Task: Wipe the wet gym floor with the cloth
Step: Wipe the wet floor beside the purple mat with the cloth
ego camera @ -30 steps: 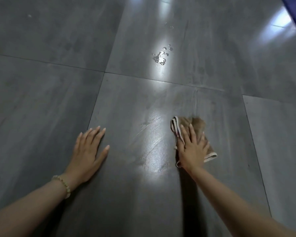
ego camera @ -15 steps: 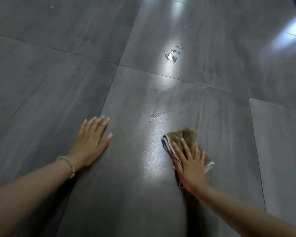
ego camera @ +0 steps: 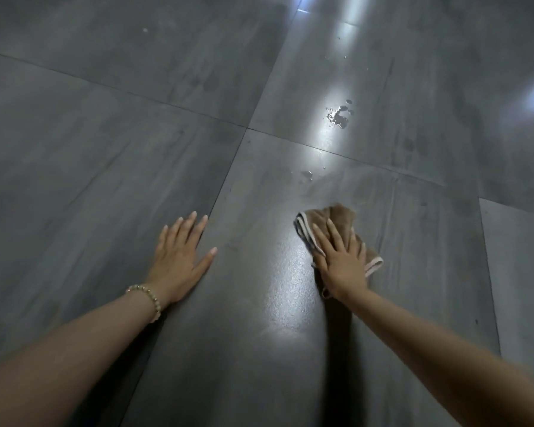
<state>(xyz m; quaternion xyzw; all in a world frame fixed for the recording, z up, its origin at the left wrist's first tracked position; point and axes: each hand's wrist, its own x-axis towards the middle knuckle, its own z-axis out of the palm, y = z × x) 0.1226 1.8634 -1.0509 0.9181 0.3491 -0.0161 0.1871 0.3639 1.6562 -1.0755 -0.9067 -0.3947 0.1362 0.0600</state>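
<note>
The right hand (ego camera: 341,263) is pressing flat on the one cloth (ego camera: 336,215), its fingers lying straight across the fabric rather than curling round it. The cloth, brown with a pale edge, is lying crumpled on the grey tiled floor (ego camera: 105,149), right of centre, its far end showing beyond the fingertips. The left hand (ego camera: 179,257) is resting open, palm down, fingers spread, directly on the floor to the left, well apart from the cloth and holding nothing. One beaded bracelet (ego camera: 150,298) is circling the left wrist. Farther off, one main puddle (ego camera: 339,114) is glinting in a streak of reflected light, and one smaller wet patch (ego camera: 307,175) is lying between it and the cloth. Four tiles are meeting at one cross joint (ego camera: 247,129).
</note>
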